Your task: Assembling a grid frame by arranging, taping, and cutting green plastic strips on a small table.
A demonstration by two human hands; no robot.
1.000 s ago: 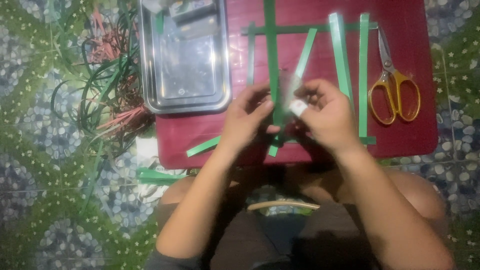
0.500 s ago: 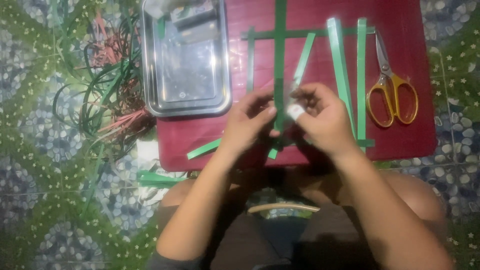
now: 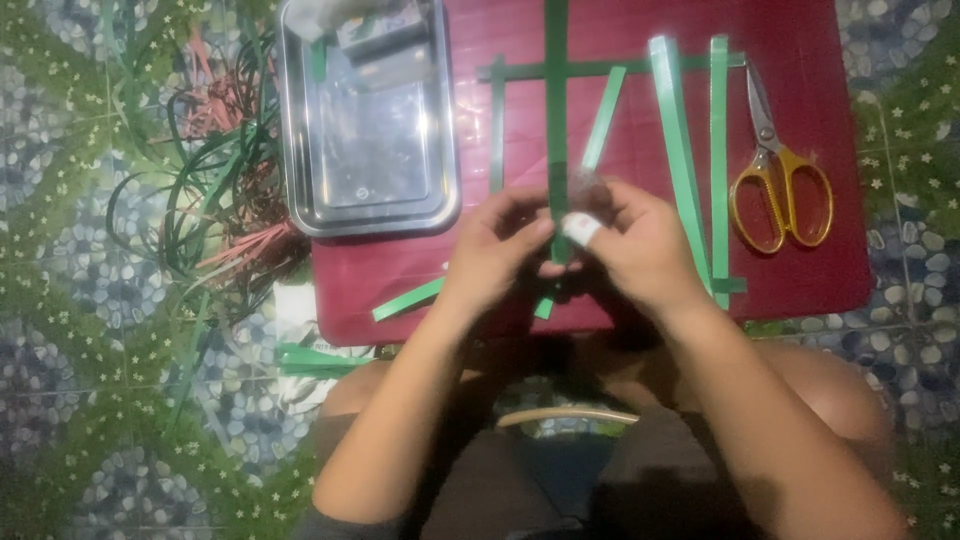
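Both my hands meet over the near middle of a dark red board [image 3: 830,180]. My left hand [image 3: 495,255] and my right hand [image 3: 640,250] pinch the same long green strip [image 3: 556,110], which runs straight away from me. A white bandage wraps one fingertip of my right hand. Several more green strips [image 3: 683,140] lie on the board in a loose grid, one crossing them at the far end. Short green pieces [image 3: 408,298] stick out from under my left hand.
A steel tray [image 3: 368,190] sits at the board's far left. Yellow-handled scissors [image 3: 780,190] lie on the right side. A tangle of green and red strips [image 3: 220,190] is piled on the patterned floor to the left. My knees are below the board.
My hands have stayed on the strip, with only small finger movements. The view has shifted slightly.
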